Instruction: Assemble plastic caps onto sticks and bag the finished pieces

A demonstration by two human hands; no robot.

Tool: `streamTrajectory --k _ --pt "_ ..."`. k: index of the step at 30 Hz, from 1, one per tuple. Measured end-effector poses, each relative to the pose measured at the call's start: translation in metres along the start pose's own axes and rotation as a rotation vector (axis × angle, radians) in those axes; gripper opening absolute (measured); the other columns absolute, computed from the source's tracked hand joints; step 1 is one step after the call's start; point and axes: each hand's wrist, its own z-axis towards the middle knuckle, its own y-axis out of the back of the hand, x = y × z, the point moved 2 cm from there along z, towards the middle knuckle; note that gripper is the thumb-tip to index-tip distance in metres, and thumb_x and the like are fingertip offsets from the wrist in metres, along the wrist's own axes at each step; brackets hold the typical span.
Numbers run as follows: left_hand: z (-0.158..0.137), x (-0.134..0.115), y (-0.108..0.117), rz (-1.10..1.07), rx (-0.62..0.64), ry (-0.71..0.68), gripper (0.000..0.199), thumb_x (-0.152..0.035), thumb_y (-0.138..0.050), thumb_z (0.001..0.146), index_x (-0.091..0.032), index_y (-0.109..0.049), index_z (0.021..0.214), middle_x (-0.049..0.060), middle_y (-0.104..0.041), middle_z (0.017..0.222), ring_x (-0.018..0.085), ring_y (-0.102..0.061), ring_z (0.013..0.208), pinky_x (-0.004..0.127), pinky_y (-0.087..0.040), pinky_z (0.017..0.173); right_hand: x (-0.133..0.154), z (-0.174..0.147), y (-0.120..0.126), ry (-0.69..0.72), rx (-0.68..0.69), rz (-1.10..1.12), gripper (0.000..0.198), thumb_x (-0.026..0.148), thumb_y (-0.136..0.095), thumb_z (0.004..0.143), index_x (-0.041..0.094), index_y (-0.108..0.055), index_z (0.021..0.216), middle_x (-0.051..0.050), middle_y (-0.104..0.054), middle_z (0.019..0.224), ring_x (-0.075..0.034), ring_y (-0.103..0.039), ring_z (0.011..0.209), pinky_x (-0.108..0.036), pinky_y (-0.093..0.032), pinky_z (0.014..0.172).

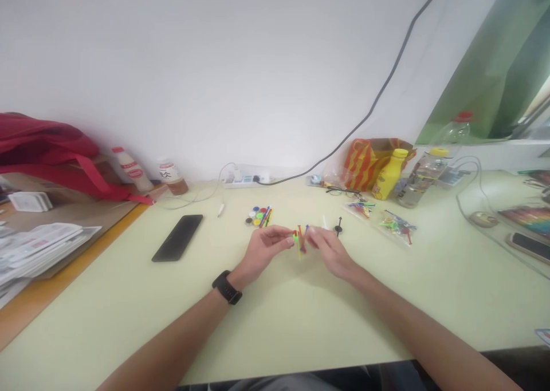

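Note:
Between my two hands, just above the table, is a small toy of coloured plastic pieces [300,243] in red, yellow, green and blue. My left hand [267,248], with a black watch [227,288] on its wrist, pinches the green part of it. At its other side my right hand [329,251] has its fingertips pressed together by the blue end; a little blur hides how they grip. Behind my left hand lie several coloured discs [256,216] with coloured sticks [266,216] beside them. A black arrow-tipped stick with a disc [338,229] rests beyond my right hand.
A black phone [177,238] lies at left, near a stack of papers [43,248]. Bags of small plastic parts [395,225], a yellow bottle [390,174] and a clear bottle [423,179] are at right. A power strip [247,178] with a grey cable [373,107] sits by the wall.

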Motion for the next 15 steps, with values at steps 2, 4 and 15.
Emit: streamTrajectory --k 2,4,15 --pt "0.0002 -0.0004 0.0007 0.001 -0.010 0.006 0.029 -0.030 -0.087 0.076 -0.016 -0.076 0.100 0.009 -0.078 0.098 0.020 -0.073 0.089 0.033 -0.060 0.085 -0.0021 0.0027 0.0016 -0.059 0.052 0.002 0.065 0.062 -0.038 0.102 0.021 -0.044 0.051 0.002 -0.037 0.051 -0.014 -0.038 0.050 -0.031 -0.038 0.057" --pt "0.0005 -0.0008 0.0013 0.002 -0.019 0.007 0.029 -0.029 -0.087 0.076 -0.016 -0.076 0.099 0.008 -0.077 0.095 0.019 -0.073 0.087 0.032 -0.060 0.084 -0.0020 0.0049 0.0035 -0.078 0.028 0.043 0.065 0.064 -0.043 0.100 0.022 -0.035 0.050 0.003 -0.031 0.050 -0.013 -0.033 0.049 -0.031 -0.033 0.055" --pt "0.0004 -0.0013 0.0005 -0.029 -0.011 0.002 0.025 -0.025 -0.086 0.078 -0.015 -0.076 0.098 0.006 -0.076 0.093 0.016 -0.070 0.084 0.028 -0.057 0.081 0.0032 0.0058 0.0018 -0.071 -0.003 0.188 0.033 0.050 -0.066 0.092 0.021 -0.055 0.082 0.004 -0.053 0.066 -0.011 -0.043 0.056 -0.026 -0.035 0.054"
